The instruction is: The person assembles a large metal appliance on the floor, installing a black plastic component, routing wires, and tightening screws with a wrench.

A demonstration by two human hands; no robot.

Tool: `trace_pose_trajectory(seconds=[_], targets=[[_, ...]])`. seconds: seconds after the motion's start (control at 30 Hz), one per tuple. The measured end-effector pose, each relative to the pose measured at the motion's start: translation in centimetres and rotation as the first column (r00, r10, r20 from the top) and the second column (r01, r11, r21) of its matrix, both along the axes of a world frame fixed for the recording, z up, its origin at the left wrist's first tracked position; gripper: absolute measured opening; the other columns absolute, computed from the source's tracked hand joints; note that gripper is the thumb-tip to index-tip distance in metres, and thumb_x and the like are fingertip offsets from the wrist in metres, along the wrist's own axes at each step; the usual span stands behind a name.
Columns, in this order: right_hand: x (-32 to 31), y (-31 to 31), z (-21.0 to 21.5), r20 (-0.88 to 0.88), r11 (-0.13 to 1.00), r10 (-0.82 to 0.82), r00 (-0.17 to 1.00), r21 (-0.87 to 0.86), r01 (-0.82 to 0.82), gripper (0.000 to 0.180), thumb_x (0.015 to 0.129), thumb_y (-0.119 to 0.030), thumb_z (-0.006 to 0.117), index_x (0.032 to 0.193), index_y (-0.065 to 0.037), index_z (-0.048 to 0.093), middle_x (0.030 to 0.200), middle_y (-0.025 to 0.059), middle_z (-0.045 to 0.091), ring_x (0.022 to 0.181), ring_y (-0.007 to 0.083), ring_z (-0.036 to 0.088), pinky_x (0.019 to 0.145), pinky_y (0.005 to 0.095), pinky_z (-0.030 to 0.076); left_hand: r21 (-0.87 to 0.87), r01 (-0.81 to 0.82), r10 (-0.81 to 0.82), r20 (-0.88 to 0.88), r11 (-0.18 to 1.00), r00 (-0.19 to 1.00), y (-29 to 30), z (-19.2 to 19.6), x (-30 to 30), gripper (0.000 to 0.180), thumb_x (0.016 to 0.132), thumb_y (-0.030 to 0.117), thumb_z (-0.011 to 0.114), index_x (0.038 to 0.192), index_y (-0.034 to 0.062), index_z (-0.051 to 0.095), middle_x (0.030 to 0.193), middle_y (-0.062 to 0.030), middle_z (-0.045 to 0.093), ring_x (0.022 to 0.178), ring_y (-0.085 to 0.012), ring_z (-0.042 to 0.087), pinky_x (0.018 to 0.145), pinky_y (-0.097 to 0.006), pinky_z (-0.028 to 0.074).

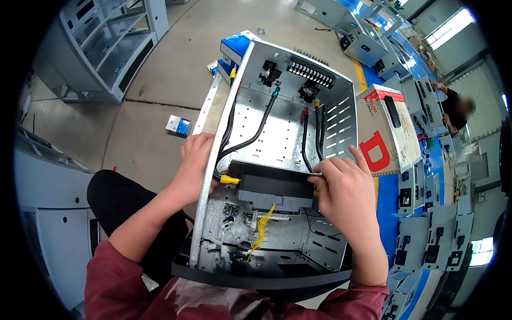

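Observation:
An open grey metal enclosure (250,80) lies in front of me with thick black cables (250,140) running down its perforated back plate. A dark grey rectangular module (274,186) sits across the middle. My left hand (194,165) grips the enclosure's left wall beside the cables and a yellow cable end (229,180). My right hand (344,186) rests on the module's right end, fingers pressed on its top edge. A coiled yellow wire (261,229) hangs below the module. A black terminal strip (310,73) sits at the far end.
Blue and white boxes (234,50) lie beyond the enclosure, a small blue one (178,126) on the concrete floor. A cardboard box (381,141) stands to the right. Grey panels (426,234) line a blue strip at right. A grey metal rack (109,48) stands far left. Another person (453,109) works far right.

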State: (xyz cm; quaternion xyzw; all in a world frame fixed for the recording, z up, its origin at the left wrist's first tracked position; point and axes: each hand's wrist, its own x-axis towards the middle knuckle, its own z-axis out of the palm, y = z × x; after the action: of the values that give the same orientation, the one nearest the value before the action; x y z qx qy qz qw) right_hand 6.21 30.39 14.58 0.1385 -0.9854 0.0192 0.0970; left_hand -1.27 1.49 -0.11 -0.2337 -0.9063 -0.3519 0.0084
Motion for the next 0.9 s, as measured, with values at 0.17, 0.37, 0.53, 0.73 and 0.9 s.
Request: trace_pose_trajectory(seconds=[0.17,0.37,0.53,0.73,0.9], targets=[[0.2,0.7,0.2,0.036,0.998,0.062,0.997,-0.028,-0.061,0.010,0.087,-0.011,0.075,0.086,-0.006,0.066,0.075,0.0080,0.065,0.079,0.0272,0.067,0.105,0.0455,0.047,0.188,0.112,-0.142,0.158,0.976,0.977,-0.6,1.5,-0.3,0.089,0.066,0.018,0.092,0.146,0.0079,0.052,0.156,-0.0171,0.043,0.142,-0.0411,0.042,0.121,-0.051,0.036],[-0.1,0.0,0.5,0.103,0.994,0.101,0.990,-0.061,-0.095,0.011,0.084,-0.008,0.073,0.082,-0.005,0.062,0.075,0.0097,0.063,0.076,0.0310,0.064,0.080,0.0426,0.048,0.156,0.239,-0.254,0.087,0.958,0.963,-1.5,1.7,-1.1,0.076,0.066,0.028,0.092,0.132,0.0033,0.066,0.129,-0.0168,0.060,0.125,-0.0360,0.053,0.111,-0.045,0.041],[-0.1,-0.8,0.1,0.133,0.989,0.084,0.988,-0.128,-0.067,0.009,0.083,0.000,0.069,0.091,-0.001,0.066,0.081,0.0138,0.062,0.080,0.0358,0.060,0.076,0.0430,0.045,0.362,0.226,-0.330,0.258,0.904,0.908,-1.8,-0.2,-1.0,0.083,0.071,0.014,0.094,0.142,0.0065,0.051,0.126,-0.0118,0.068,0.118,-0.0269,0.067,0.107,-0.040,0.049],[0.4,-1.1,-0.1,0.112,0.996,0.038,0.993,-0.083,-0.029,0.011,0.088,-0.002,0.068,0.099,-0.002,0.070,0.086,0.0157,0.068,0.085,0.0373,0.062,0.081,0.0433,0.048,0.270,0.255,-0.306,0.168,0.928,0.937,-1.8,-0.2,-1.1,0.086,0.073,0.024,0.091,0.147,0.0037,0.053,0.125,-0.0074,0.070,0.122,-0.0291,0.053,0.111,-0.039,0.039],[0.3,-2.0,-0.8,0.125,0.989,-0.136,0.983,-0.045,0.143,0.007,0.096,-0.006,0.066,0.102,-0.002,0.067,0.085,0.0167,0.068,0.085,0.0378,0.062,0.078,0.0436,0.049,0.282,0.218,-0.239,0.044,0.934,0.970,-1.7,-1.4,-0.3,0.091,0.074,0.032,0.093,0.149,0.0014,0.051,0.124,-0.0090,0.070,0.118,-0.0306,0.052,0.107,-0.040,0.041]])
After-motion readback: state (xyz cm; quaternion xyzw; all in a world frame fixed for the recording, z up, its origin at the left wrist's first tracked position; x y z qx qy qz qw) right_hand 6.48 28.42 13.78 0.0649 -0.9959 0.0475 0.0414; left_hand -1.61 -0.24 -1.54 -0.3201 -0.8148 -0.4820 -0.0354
